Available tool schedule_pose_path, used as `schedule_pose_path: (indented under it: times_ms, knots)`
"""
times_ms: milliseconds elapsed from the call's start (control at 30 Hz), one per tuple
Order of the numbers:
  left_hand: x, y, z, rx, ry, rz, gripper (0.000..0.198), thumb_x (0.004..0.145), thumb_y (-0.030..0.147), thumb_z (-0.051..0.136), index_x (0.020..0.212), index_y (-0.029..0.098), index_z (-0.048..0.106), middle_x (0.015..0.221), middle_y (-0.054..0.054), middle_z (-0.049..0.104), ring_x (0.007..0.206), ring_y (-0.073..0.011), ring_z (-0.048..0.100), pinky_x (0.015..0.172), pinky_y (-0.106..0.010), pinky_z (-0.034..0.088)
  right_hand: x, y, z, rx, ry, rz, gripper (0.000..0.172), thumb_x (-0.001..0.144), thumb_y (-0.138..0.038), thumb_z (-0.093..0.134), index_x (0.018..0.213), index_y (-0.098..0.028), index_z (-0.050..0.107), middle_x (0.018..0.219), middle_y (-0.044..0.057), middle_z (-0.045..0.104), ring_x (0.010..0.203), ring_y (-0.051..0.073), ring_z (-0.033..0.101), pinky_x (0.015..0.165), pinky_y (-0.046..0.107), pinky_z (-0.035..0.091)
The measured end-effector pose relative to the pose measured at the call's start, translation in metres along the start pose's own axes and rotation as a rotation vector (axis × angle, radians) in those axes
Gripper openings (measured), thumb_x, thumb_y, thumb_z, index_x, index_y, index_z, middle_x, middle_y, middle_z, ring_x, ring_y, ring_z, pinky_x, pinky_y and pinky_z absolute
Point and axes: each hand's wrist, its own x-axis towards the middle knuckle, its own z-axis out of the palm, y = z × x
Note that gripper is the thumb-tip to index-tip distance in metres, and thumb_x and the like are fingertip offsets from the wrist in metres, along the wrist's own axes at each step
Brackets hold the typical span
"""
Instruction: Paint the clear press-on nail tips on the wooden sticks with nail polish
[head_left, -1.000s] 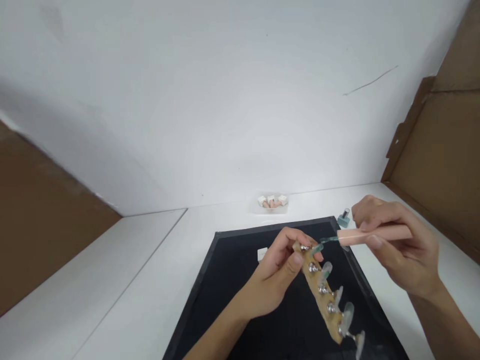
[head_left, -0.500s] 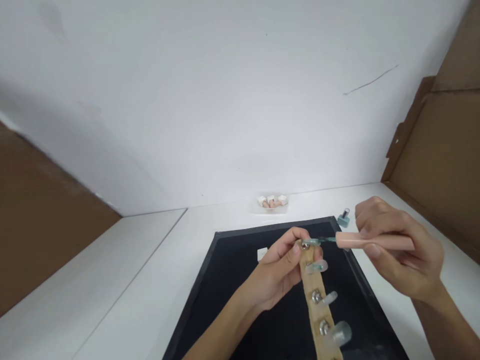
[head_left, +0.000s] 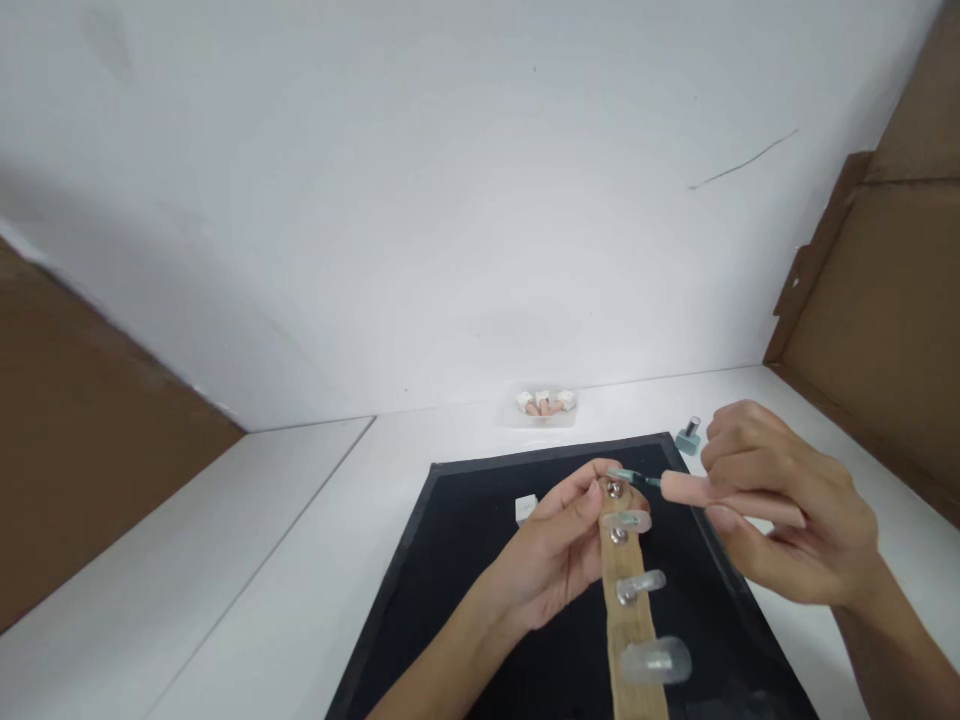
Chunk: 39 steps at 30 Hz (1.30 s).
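Note:
My left hand (head_left: 566,530) grips the far end of a wooden strip (head_left: 621,625) that carries several clear false nails on metal mounts. The farthest false nail (head_left: 619,473) is tinted green. A second false nail (head_left: 628,521) has a green patch, while a third (head_left: 646,582) and a larger near one (head_left: 656,661) look clear. Between the closed fingers of my right hand (head_left: 795,510) is a nail polish brush (head_left: 731,497) with a pink handle. Its green-coated bristles touch the farthest nail, as far as I can see.
A black mat (head_left: 480,590) lies under my hands on the white table (head_left: 300,540). On the mat is a white block-shaped bottle (head_left: 526,508). A clear box (head_left: 540,421) of pink-and-white bottles stands by the wall. A small teal bottle (head_left: 688,440) sits beyond my right hand.
My right hand and the brush have shifted slightly left, and the brush now slants more. The wooden strip has turned a little, with its near end swinging left.

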Motion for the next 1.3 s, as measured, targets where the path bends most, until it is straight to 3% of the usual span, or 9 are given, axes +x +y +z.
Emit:
schedule_pose_path:
  times_ms: [233, 467, 600, 767, 933, 1100, 1300]
  knots:
    - [-0.003, 0.001, 0.000, 0.007, -0.007, 0.000, 0.024, 0.076, 0.028, 0.070, 0.092, 0.016, 0.056, 0.074, -0.001, 0.061, 0.063, -0.0078, 0.058, 0.056, -0.016, 0.044, -0.003, -0.001, -0.002, 0.104, 0.097, 0.032, 0.026, 0.072, 0.001, 0.050, 0.087, -0.020, 0.052, 0.062, -0.002, 0.047, 0.054, 0.013, 0.042, 0.052, 0.032, 0.039]
    - [-0.003, 0.000, 0.000, 0.024, -0.054, 0.019, 0.022, 0.077, 0.028, 0.069, 0.089, 0.016, 0.055, 0.073, -0.001, 0.060, 0.061, -0.0067, 0.056, 0.051, -0.013, 0.042, -0.007, 0.002, 0.000, 0.234, 0.020, 0.185, 0.018, 0.079, -0.004, 0.052, 0.085, -0.021, 0.053, 0.065, -0.002, 0.048, 0.060, 0.014, 0.045, 0.055, 0.030, 0.038]
    - [-0.003, -0.002, -0.004, 0.074, -0.086, 0.015, 0.019, 0.082, 0.032, 0.062, 0.093, 0.018, 0.054, 0.077, 0.000, 0.059, 0.051, -0.0055, 0.052, 0.039, -0.012, 0.041, -0.014, 0.005, -0.002, 0.304, 0.119, 0.288, 0.013, 0.083, -0.008, 0.055, 0.083, -0.021, 0.056, 0.066, -0.001, 0.048, 0.061, 0.014, 0.044, 0.056, 0.030, 0.036]
    - [-0.002, -0.006, -0.009, 0.100, -0.018, 0.062, 0.028, 0.078, 0.033, 0.066, 0.099, 0.016, 0.057, 0.076, 0.000, 0.058, 0.049, -0.0052, 0.051, 0.037, -0.013, 0.045, -0.022, 0.008, -0.005, 0.429, 0.277, 0.577, 0.008, 0.087, -0.028, 0.060, 0.079, -0.024, 0.060, 0.065, -0.001, 0.052, 0.064, 0.016, 0.048, 0.055, 0.027, 0.038]
    - [-0.006, -0.009, -0.006, 0.139, -0.026, 0.171, 0.029, 0.066, 0.029, 0.076, 0.088, 0.015, 0.062, 0.076, 0.001, 0.057, 0.049, -0.0047, 0.050, 0.042, -0.018, 0.051, -0.014, 0.005, -0.002, 0.625, 0.252, 0.836, 0.019, 0.079, -0.041, 0.067, 0.073, -0.023, 0.063, 0.063, -0.002, 0.051, 0.057, 0.012, 0.047, 0.050, 0.023, 0.039]
    - [-0.007, -0.009, -0.007, 0.276, -0.158, 0.281, 0.022, 0.066, 0.023, 0.075, 0.084, 0.014, 0.066, 0.073, 0.002, 0.052, 0.051, -0.0031, 0.051, 0.048, -0.015, 0.048, -0.009, 0.002, 0.000, 0.727, 0.250, 0.857, 0.021, 0.076, -0.042, 0.070, 0.072, -0.022, 0.064, 0.062, -0.002, 0.051, 0.056, 0.011, 0.046, 0.051, 0.021, 0.041]
    - [-0.008, -0.005, -0.009, 0.384, -0.216, 0.410, 0.018, 0.070, 0.030, 0.073, 0.080, 0.016, 0.068, 0.084, 0.000, 0.047, 0.052, -0.0021, 0.050, 0.047, -0.016, 0.046, -0.018, 0.004, -0.006, 0.689, 0.194, 0.732, 0.017, 0.082, -0.042, 0.063, 0.081, -0.025, 0.062, 0.065, -0.001, 0.052, 0.063, 0.015, 0.050, 0.053, 0.026, 0.040]
